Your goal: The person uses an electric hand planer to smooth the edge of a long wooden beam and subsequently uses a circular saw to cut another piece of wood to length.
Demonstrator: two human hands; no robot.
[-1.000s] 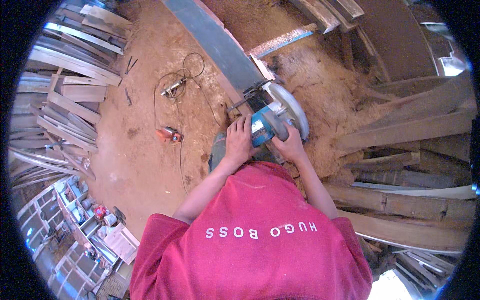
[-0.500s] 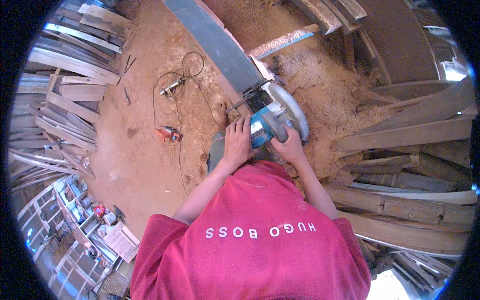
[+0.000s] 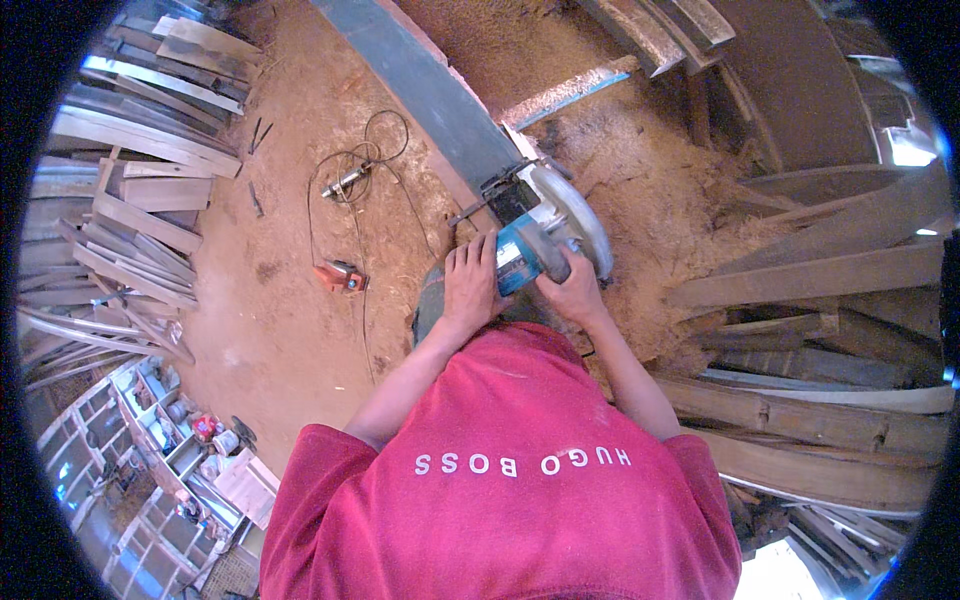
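A circular saw (image 3: 515, 258) with a blue motor housing and a silver blade guard (image 3: 580, 215) sits at the near end of a long dark-faced plank (image 3: 425, 95). My right hand (image 3: 572, 290) is wrapped around the saw's dark rear handle. Against the left end of the motor housing lies my left hand (image 3: 472, 285), its fingers close together and bent over it; their undersides are hidden. The blade's contact with the wood cannot be seen. A metal guide rod (image 3: 465, 214) sticks out left of the saw's base.
On the floor to the left lie a corded silver power tool (image 3: 346, 181) and an orange power tool (image 3: 341, 276). Stacked boards (image 3: 150, 190) line the left, with more timber (image 3: 820, 270) at right. Sawdust (image 3: 640, 170) covers the ground beyond the saw. A tool-filled box (image 3: 190, 450) stands lower left.
My hands and the saw have shifted slightly to the left in view, still together. Both hands keep the same hold. The floor and tools appear a little lower.
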